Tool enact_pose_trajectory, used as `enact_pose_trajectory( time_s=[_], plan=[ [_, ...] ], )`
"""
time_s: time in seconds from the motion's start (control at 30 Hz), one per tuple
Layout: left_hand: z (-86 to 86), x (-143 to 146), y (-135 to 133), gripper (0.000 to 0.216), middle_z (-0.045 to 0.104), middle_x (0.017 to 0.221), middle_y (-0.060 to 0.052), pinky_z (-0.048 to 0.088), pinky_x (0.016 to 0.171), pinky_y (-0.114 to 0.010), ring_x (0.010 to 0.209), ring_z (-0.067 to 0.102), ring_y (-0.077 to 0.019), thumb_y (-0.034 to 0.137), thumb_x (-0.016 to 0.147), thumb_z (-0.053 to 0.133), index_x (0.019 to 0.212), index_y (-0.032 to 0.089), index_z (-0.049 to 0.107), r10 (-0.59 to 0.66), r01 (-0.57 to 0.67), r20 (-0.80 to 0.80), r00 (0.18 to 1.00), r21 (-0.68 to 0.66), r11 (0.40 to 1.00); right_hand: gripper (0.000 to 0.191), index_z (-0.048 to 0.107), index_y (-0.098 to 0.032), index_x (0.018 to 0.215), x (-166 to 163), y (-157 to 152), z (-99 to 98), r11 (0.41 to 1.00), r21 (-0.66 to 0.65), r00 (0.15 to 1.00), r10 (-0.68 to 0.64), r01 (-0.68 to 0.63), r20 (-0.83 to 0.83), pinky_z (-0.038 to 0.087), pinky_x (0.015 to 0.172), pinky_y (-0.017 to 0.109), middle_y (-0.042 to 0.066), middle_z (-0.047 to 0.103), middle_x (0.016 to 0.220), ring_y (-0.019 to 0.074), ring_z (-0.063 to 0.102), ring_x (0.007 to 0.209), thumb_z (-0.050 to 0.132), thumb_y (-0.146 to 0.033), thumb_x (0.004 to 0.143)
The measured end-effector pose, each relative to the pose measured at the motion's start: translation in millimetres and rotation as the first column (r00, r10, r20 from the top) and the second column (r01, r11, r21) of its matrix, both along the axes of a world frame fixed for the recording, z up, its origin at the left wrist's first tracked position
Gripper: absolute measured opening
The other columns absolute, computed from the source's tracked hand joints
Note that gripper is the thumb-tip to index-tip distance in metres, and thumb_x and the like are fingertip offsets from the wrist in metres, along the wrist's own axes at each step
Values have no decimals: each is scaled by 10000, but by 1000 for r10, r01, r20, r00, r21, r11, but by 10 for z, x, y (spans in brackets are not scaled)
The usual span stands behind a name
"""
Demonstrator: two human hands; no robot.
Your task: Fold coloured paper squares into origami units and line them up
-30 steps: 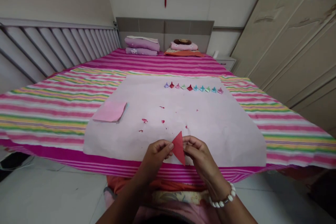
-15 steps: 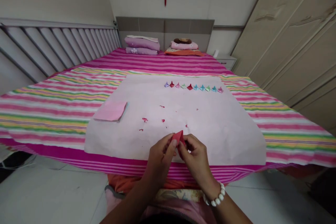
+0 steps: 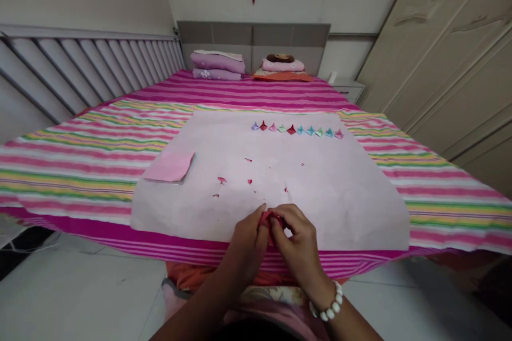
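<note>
My left hand [image 3: 247,242] and my right hand [image 3: 296,242] meet at the near edge of the bed, fingers pinched together on a small folded red paper [image 3: 269,218]. Only a sliver of the red paper shows between the fingertips. My right wrist carries a white bead bracelet [image 3: 331,305]. The hands hover over a large pale pink sheet [image 3: 340,192] spread on the striped bedcover [image 3: 80,154].
A row of several small folded paper shapes [image 3: 296,129] lies at the sheet's far side. A stack of pink paper squares [image 3: 170,167] lies left. Red paper scraps [image 3: 221,180] dot the sheet. Pillows [image 3: 218,64] lie at the headboard, a wardrobe [image 3: 452,58] stands right.
The red paper triangle, held up and spread between both hands a second ago, has been folded smaller and is now nearly hidden in my pinched fingers. The hands have drawn closer together.
</note>
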State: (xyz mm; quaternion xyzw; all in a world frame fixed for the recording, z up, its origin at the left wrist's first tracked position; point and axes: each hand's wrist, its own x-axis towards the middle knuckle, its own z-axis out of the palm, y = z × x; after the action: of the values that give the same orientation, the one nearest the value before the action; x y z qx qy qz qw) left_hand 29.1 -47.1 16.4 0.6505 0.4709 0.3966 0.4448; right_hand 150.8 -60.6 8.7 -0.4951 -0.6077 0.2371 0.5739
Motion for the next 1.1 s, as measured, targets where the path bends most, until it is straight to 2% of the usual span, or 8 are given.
enact_pose_trajectory(
  time_s=[0.23,0.4,0.5,0.6,0.73,0.87,0.97,1.1],
  plan=[
    [0,-45,37,425,675,652,8,489,617,-261,605,600,-143,131,776,497,1172,171,646,-3,46,219,976,-191,981,200,729,-239,793,73,20,41,993,-84,960,59,-85,-275,483,681,315,56,632,890,212,599,852,578,-114,753],
    [143,-113,67,385,737,924,-31,506,753,-277,846,654,-182,110,722,604,1086,196,696,-23,112,316,948,-267,957,230,730,-245,827,135,-12,77,984,-91,959,128,-156,-253,468,743,349,67,621,962,234,580,923,544,-123,768],
    [190,-155,68,363,736,957,-41,494,823,-309,922,651,-209,187,745,652,1105,205,688,-85,190,344,935,-284,940,230,724,-250,866,154,-30,76,977,-69,953,178,-200,-246,455,797,373,72,608,1010,246,564,968,536,-143,789],
    [140,-166,78,309,736,949,-60,485,852,-324,937,647,-211,296,788,637,1069,183,703,-42,155,381,924,-270,950,181,721,-241,866,143,-32,80,970,-74,946,205,-230,-252,447,825,386,82,602,1021,254,556,988,543,-216,838],
    [37,-125,98,445,727,870,-52,505,738,-284,793,649,-176,273,692,732,1115,154,663,73,63,431,899,-292,954,55,706,-224,787,70,-9,63,975,-144,936,114,-170,-334,473,759,348,80,600,1003,237,573,930,688,-271,764],
    [45,-63,87,644,683,750,-11,473,576,-234,613,588,-118,262,653,753,1249,134,547,162,-14,456,875,-310,951,346,645,-243,1004,2,17,-13,938,-267,824,34,-221,-565,490,690,320,46,666,910,200,608,794,773,-294,686],
    [61,-42,79,596,666,754,-4,493,599,-253,632,607,-130,283,655,745,1207,146,568,182,-30,487,854,-305,952,184,653,-200,796,-8,23,-68,900,-314,781,47,-304,-622,466,606,276,2,657,679,154,587,621,747,-341,723],
    [33,-83,108,407,696,794,-31,502,679,-278,728,633,-166,284,646,754,1021,151,663,145,-4,446,883,-303,953,226,630,-183,676,33,21,-65,878,-355,806,56,-321,-590,417,509,239,-32,605,542,118,547,484,766,-362,698]
  ],
)
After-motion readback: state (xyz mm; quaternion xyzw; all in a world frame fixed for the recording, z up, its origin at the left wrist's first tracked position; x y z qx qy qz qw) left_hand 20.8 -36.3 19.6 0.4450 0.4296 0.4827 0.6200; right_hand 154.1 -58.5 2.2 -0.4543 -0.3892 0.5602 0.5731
